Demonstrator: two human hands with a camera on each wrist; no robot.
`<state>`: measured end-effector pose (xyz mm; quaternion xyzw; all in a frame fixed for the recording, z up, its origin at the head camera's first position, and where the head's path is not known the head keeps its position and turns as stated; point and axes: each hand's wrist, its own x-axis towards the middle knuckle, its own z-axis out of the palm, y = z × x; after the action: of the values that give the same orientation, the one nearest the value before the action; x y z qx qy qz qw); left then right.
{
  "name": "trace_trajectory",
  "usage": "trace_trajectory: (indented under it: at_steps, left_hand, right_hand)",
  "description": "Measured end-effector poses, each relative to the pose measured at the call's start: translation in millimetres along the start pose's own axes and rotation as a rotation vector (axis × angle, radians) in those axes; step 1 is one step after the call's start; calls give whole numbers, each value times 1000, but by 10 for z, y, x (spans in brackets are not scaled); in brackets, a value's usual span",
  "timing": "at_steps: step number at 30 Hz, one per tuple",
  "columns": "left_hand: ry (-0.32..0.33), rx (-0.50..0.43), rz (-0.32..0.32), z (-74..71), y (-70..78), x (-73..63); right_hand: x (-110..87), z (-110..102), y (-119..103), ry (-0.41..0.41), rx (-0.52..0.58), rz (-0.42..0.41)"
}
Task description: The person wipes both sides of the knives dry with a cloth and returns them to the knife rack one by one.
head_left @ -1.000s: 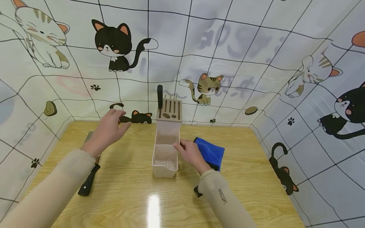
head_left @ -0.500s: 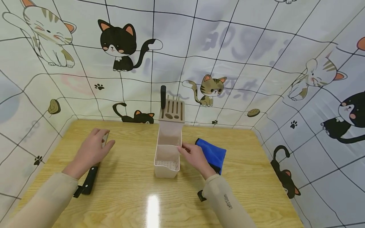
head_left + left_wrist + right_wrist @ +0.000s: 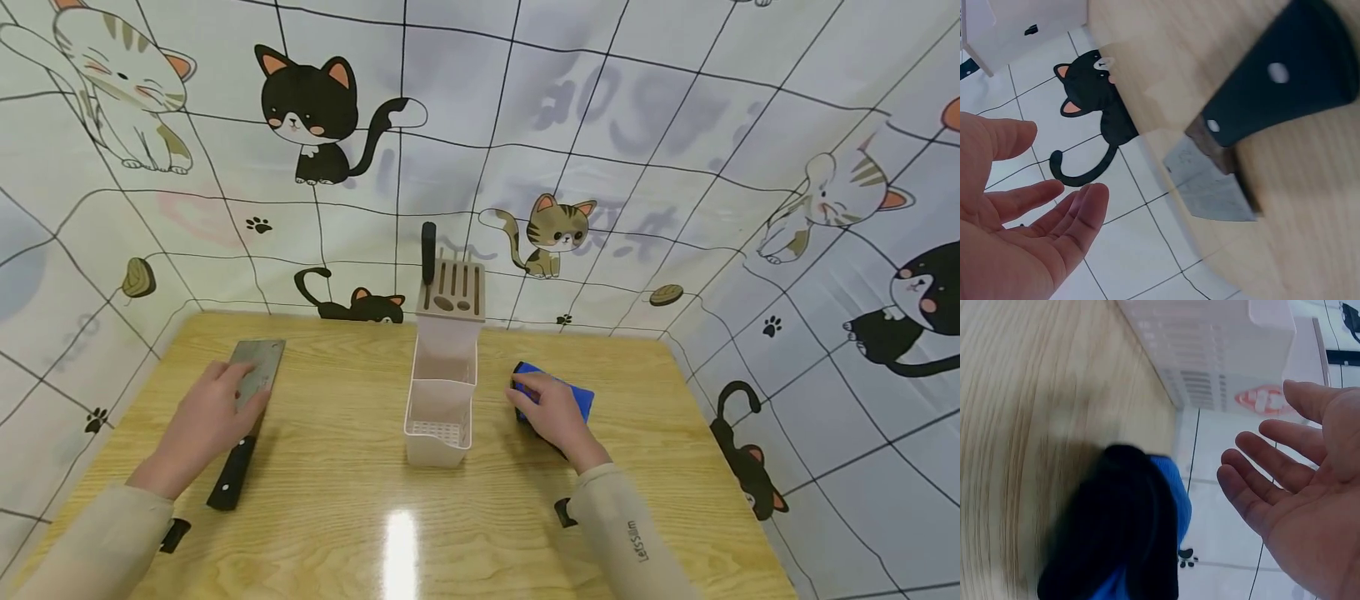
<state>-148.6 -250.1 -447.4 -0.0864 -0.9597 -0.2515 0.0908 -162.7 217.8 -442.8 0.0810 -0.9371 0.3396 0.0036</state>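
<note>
My left hand (image 3: 202,417) hovers over a cleaver on the left side of the table, fingers loosely bent and holding nothing. The cleaver has a grey blade (image 3: 258,367) and a black riveted handle (image 3: 1279,72); it lies flat with the handle toward me. My right hand (image 3: 551,408) is above a folded blue and black cloth (image 3: 1175,500), and its relaxed fingers are empty in the right wrist view. Between the hands stands a pale plastic knife holder (image 3: 438,450) with a slotted top (image 3: 453,287). One black-handled knife (image 3: 428,250) is upright in a slot.
The wooden table (image 3: 337,533) ends at a wall cover (image 3: 465,150) printed with cats and a grid, which also wraps both sides. Light glares on the table's front. Black straps hang at both wrists.
My left hand has come down and left, from beside the holder to over the cleaver. My right hand has let go of the holder's side and moved right over the cloth.
</note>
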Motion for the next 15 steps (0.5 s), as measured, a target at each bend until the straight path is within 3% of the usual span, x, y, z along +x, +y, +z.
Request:
trace_trajectory:
  at_steps: [15]
  left_hand:
    - [-55, 30, -30, 167, -136, -240]
  right_hand:
    - [-64, -172, 309, 47, -72, 23]
